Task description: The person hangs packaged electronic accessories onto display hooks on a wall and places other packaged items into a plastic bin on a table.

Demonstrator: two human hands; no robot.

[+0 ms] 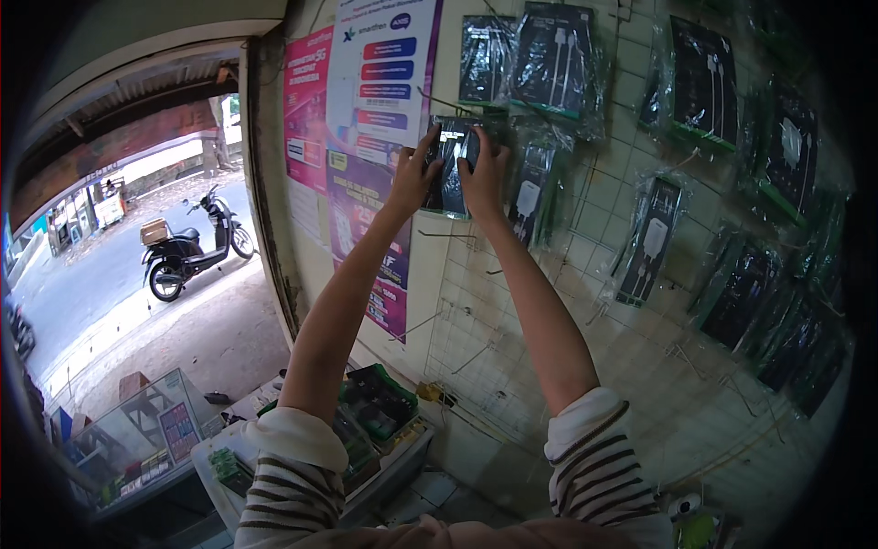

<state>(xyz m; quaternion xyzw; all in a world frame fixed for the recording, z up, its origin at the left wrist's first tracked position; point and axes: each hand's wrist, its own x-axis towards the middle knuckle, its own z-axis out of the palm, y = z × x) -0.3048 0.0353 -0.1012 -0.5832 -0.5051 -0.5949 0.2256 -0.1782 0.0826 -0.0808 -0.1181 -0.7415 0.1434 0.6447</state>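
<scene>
Both arms reach up to a wire grid wall rack [590, 199]. My left hand [413, 175] grips the left side of a dark boxed package in clear plastic [449, 182], thumb on its front. On the package's right side, my right hand [485, 171] holds it with thumb and fingers. A metal hook [446, 103] juts out by the package's top; whether the package hangs on it I cannot tell. Just to the right hangs a charger package [528, 192], and above are charging-cable packages [554, 58] in plastic.
More wrapped packages [648, 240] hang at the right. Bare hooks [473, 358] stick out lower down. Posters [367, 226] cover the wall at left. Below stand a counter with green-black packages [381, 401] and a glass display case [137, 439]. A scooter [195, 247] is parked outside.
</scene>
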